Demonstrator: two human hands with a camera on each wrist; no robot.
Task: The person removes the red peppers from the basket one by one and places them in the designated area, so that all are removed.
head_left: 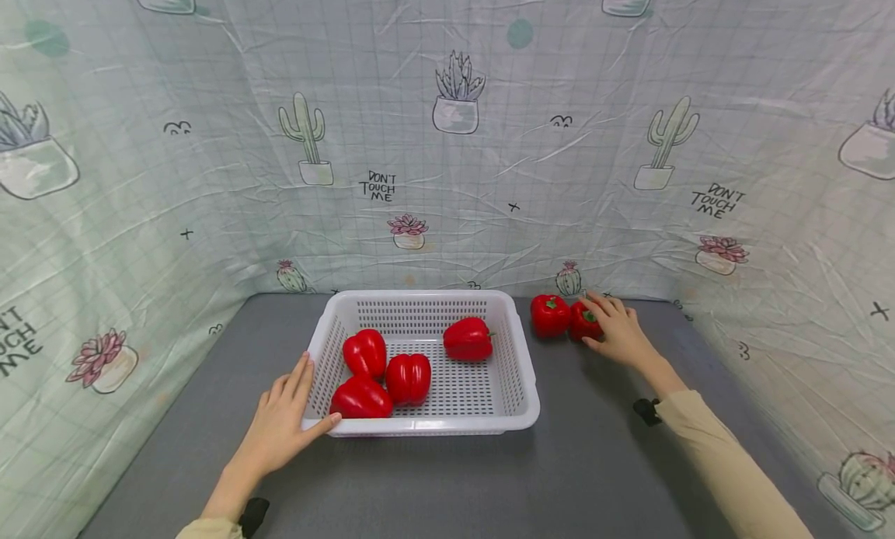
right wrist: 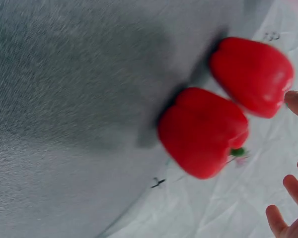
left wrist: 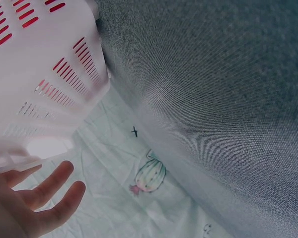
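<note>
A white perforated basket [head_left: 426, 425] stands on the grey table with several red bell peppers [head_left: 409, 379] lying in it. My left hand [head_left: 280, 419] rests at its front left corner, fingers along the left rim and thumb over the front rim. Outside the basket, to its right, two more red bell peppers sit side by side, a left one [head_left: 549, 316] and a right one [right wrist: 203, 134] with a green stem. Over the right one reaches my right hand [head_left: 621, 333], its fingers spread and its palm facing down, partly covering that pepper in the head view.
The grey table [head_left: 447, 485] extends in front of the basket and on both sides. A pale curtain [head_left: 489, 174] printed with potted cacti hangs behind the table and along its sides, close behind the two loose peppers.
</note>
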